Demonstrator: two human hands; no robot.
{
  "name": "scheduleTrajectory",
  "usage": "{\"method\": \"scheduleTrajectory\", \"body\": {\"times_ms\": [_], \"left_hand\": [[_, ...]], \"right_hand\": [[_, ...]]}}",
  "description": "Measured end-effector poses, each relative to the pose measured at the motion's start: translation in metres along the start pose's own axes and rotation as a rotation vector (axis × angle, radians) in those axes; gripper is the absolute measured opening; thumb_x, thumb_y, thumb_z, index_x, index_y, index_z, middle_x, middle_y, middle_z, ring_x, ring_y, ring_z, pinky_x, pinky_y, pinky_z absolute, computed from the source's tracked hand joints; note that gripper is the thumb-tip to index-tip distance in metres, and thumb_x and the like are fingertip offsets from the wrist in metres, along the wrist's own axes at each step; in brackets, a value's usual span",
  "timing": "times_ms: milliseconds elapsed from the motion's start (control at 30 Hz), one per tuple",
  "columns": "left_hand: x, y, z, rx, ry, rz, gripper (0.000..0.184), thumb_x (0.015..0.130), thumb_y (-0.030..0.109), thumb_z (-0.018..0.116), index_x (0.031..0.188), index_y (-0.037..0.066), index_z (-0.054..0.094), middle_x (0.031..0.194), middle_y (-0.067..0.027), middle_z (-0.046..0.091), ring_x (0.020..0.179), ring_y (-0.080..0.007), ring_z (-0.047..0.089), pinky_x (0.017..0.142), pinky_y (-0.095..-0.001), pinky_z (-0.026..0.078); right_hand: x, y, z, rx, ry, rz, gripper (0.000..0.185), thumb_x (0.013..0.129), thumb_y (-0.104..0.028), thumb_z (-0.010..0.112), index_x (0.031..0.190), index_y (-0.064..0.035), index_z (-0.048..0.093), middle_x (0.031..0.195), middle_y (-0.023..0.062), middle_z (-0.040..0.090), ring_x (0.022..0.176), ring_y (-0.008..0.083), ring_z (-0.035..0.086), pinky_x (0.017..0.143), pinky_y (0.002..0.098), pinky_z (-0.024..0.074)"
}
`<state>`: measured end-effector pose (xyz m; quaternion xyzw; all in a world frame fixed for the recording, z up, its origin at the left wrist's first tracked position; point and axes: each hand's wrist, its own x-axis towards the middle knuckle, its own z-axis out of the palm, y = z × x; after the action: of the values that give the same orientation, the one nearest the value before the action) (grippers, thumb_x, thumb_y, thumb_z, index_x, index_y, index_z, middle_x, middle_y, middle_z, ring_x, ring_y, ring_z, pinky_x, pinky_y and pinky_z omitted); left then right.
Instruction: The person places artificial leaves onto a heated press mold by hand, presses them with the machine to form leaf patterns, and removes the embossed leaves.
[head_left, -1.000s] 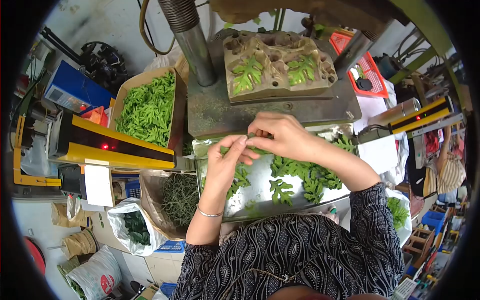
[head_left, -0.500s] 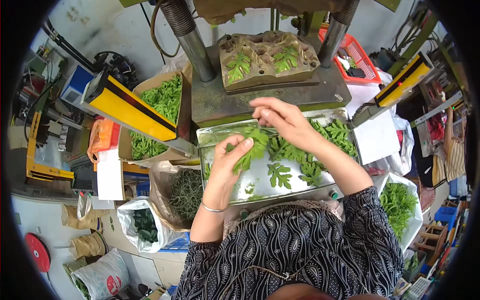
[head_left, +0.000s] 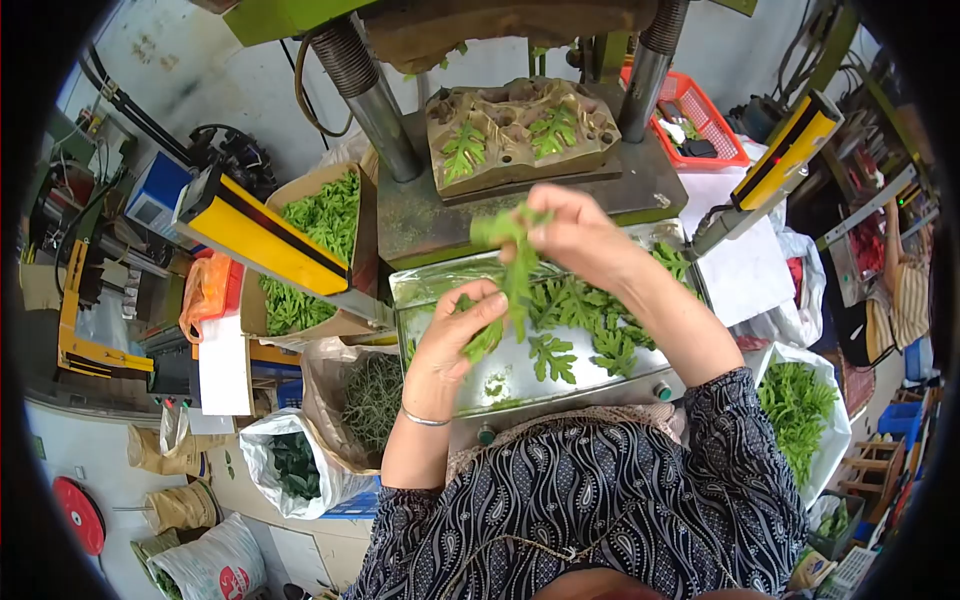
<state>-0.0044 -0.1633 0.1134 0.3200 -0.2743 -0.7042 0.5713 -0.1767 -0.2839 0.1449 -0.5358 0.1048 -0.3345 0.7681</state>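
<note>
Between the fingers of my left hand [head_left: 450, 335] are green leaf pieces [head_left: 484, 343], held over the left part of a metal tray [head_left: 480, 392]. My right hand [head_left: 585, 238] is raised above the tray's back edge, thumb and fingers pinching a green leaf [head_left: 497, 229] that is blurred and hangs down toward my left hand. Several cut leaves [head_left: 552, 358] lie in the tray. Behind it, a brown metal mould [head_left: 505, 128] on the press bed [head_left: 420, 215] carries two leaf pieces, one on the left [head_left: 464, 152] and one on the right [head_left: 553, 131].
Steel columns [head_left: 385, 130] flank the mould. Yellow-black bars stand left [head_left: 265, 235] and right [head_left: 780, 150]. A carton of leaves [head_left: 370, 230] is at the left, bags with stems [head_left: 372, 400] and dark leaves [head_left: 292, 465] below. A red basket [head_left: 735, 130] sits back right; another person [head_left: 905, 290] is far right.
My right hand, empty-looking half a second ago, now pinches a leaf lifted from my left hand. The view has shifted, so the mould appears slightly lower and further left.
</note>
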Motion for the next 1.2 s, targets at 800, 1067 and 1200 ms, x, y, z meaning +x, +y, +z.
{"method": "scheduleTrajectory", "body": {"times_ms": [800,1067,1200], "left_hand": [[0.051,0.002,-0.029,0.486,0.479,0.309,0.007,0.086,0.008,0.065,0.090,0.002,0.064,0.068,0.0016,0.057,0.056,-0.0036,0.044,0.050,-0.0178,0.036],[0.061,-0.001,-0.041,0.325,0.439,0.254,0.009,0.084,0.005,0.066,0.092,0.002,0.064,0.074,-0.0011,0.060,0.061,-0.0042,0.048,0.052,-0.0188,0.038],[0.059,0.004,-0.024,0.264,0.585,0.217,0.007,0.085,0.005,0.065,0.091,0.003,0.064,0.073,-0.0010,0.060,0.057,-0.0042,0.047,0.049,-0.0182,0.037]], "right_hand": [[0.184,-0.008,-0.112,-1.934,0.415,-0.461,0.021,0.076,-0.005,0.051,0.094,-0.0014,0.062,0.092,0.0142,0.063,0.071,0.0350,0.059,0.064,0.0428,0.0486],[0.189,-0.003,-0.132,-1.702,0.172,-0.212,0.023,0.076,-0.004,0.050,0.095,-0.0032,0.061,0.098,0.0138,0.060,0.080,0.0372,0.057,0.072,0.0442,0.0483],[0.170,-0.014,-0.100,-1.811,0.276,-0.522,0.029,0.077,0.001,0.048,0.103,-0.0017,0.060,0.104,0.0140,0.061,0.085,0.0346,0.058,0.078,0.0414,0.0478]]}}
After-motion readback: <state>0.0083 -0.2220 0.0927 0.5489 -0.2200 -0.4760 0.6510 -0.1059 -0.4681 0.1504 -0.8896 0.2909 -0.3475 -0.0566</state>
